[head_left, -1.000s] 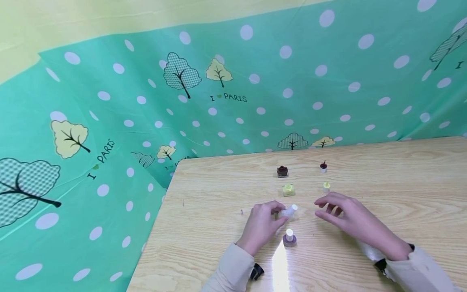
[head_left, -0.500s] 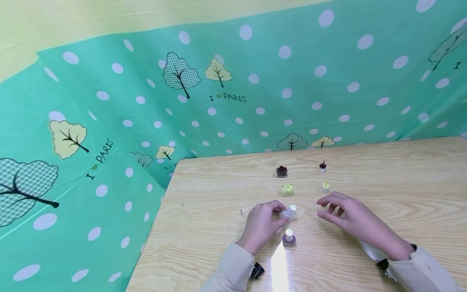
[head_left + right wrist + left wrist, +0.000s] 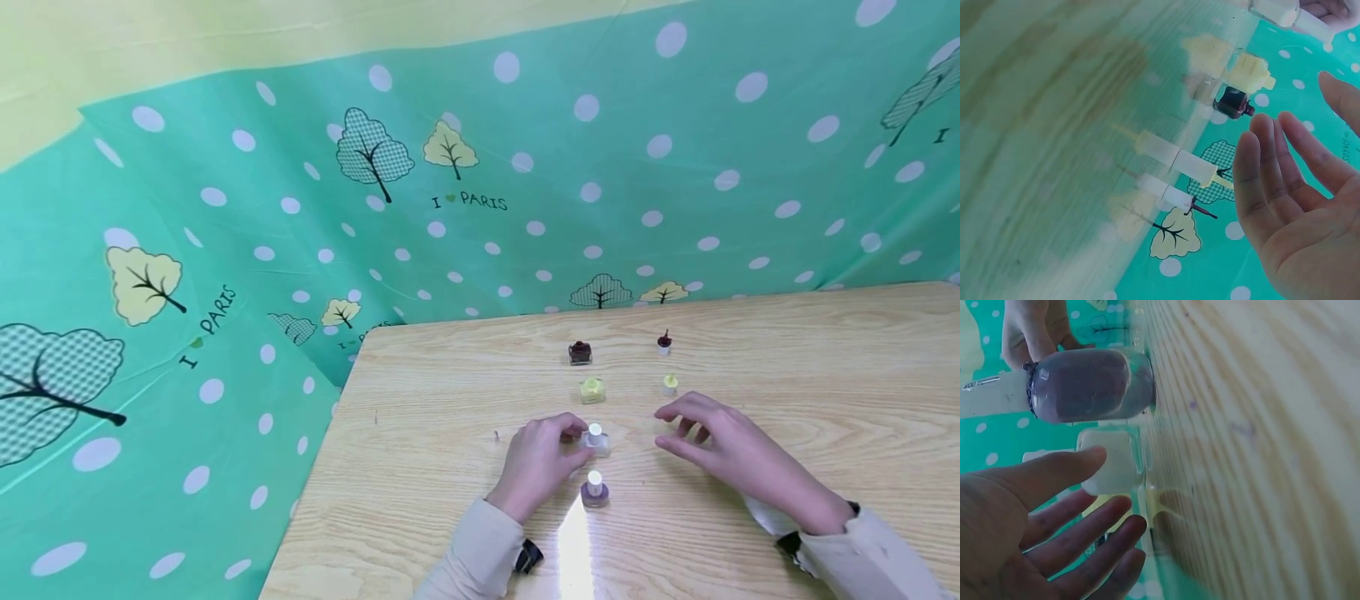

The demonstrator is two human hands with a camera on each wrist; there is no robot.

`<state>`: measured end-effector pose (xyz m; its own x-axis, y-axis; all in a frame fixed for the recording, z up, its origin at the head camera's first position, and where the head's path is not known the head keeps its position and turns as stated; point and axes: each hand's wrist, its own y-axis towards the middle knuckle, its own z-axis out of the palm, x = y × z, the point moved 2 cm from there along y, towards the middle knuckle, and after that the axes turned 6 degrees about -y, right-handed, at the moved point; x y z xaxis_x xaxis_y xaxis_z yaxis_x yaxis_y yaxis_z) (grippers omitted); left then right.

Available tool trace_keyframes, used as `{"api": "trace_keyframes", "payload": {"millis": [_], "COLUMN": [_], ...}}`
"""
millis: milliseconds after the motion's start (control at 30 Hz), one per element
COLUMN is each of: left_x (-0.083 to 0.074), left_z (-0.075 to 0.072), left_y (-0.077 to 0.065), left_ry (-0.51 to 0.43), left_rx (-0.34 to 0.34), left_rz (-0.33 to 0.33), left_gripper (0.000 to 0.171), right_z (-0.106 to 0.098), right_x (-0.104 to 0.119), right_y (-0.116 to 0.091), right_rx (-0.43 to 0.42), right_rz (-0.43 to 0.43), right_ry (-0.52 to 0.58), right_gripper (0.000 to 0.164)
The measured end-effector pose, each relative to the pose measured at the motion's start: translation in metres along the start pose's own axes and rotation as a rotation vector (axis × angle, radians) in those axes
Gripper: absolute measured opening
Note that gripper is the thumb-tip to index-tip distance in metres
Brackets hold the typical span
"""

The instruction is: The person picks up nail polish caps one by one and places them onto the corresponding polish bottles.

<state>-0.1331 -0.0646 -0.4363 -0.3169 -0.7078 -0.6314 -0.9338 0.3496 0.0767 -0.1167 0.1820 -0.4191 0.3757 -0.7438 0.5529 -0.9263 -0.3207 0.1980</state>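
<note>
A white nail polish bottle point(image 3: 597, 443) with a white cap stands upright on the table. My left hand point(image 3: 542, 460) is right beside it, fingers loosely spread; in the left wrist view the thumb point(image 3: 1072, 465) overlaps the bottle. Nearer me stands a purple nail polish bottle point(image 3: 595, 493), also capped in white. My right hand point(image 3: 723, 442) hovers to the right, fingers relaxed and holding nothing. Beyond it, a yellow-tipped cap point(image 3: 671, 384) and a dark-tipped cap point(image 3: 664, 343) stand with their brushes upward. Across from them are the uncapped yellow bottle point(image 3: 592, 392) and dark bottle point(image 3: 580, 353).
The wooden table point(image 3: 435, 500) ends at a green dotted curtain point(image 3: 480, 250) behind and to the left. A small mark point(image 3: 496, 436) shows on the wood left of my left hand. A bright glare streak point(image 3: 574, 550) lies in front of the purple bottle.
The white bottle has gone from tilted right to upright beside my left hand. My right hand has drifted slightly right.
</note>
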Motion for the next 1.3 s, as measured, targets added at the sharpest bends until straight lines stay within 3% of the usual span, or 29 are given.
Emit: {"api": "trace_keyframes", "payload": {"millis": [367,500,633,1300], "left_x": [0.006,0.009,0.011,0.017], "left_z": [-0.004,-0.006,-0.007,-0.007], "left_y": [-0.001,0.001,0.004,0.021], "left_ry": [0.027,0.021,0.016,-0.042], "left_rx": [0.027,0.024,0.024,0.004], "left_rz": [-0.023,-0.035,-0.053,-0.077], "left_gripper": [0.034,0.033,0.035,0.034], "right_z": [-0.002,-0.005,-0.006,-0.011], "right_x": [-0.006,-0.010,-0.014,-0.036], "right_y": [0.002,0.003,0.004,0.019], "right_rx": [-0.041,-0.017,0.011,0.058], "right_rz": [0.117,0.165,0.183,0.235], "right_ry": [-0.079,-0.076,-0.067,-0.034], "right_gripper": [0.032,0.037,0.045,0.050]}}
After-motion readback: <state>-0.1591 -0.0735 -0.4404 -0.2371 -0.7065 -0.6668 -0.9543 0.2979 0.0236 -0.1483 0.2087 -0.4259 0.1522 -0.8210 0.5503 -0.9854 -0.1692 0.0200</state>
